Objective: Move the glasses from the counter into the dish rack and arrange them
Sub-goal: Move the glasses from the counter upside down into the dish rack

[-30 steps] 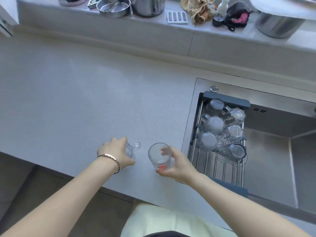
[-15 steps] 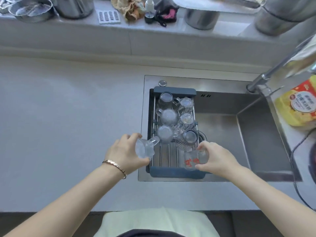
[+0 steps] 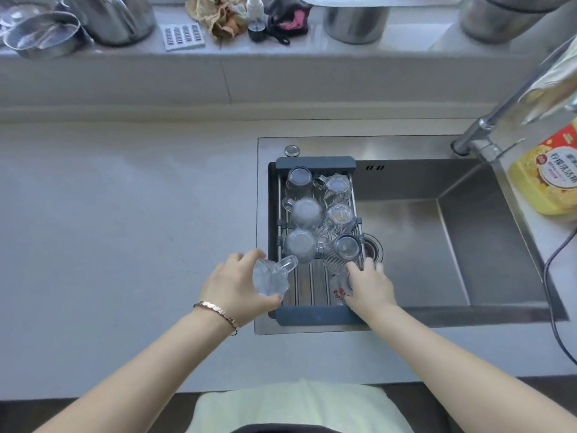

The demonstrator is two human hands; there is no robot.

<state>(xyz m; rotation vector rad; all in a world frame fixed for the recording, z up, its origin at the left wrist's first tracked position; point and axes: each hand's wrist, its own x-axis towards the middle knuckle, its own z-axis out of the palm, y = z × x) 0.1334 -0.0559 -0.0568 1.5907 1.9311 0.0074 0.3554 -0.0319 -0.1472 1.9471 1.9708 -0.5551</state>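
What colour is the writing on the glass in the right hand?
Red, on the clear glass in the right hand, seen in the head view.

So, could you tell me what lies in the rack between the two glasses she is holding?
In the head view, only bare rack bars lie between the handled glass in the left hand and the red-printed glass under the right hand.

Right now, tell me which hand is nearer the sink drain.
Right. The right hand, holding a red-printed glass over the dish rack, sits just below-left of the drain. The left hand, holding a handled glass, is beyond the rack's left edge.
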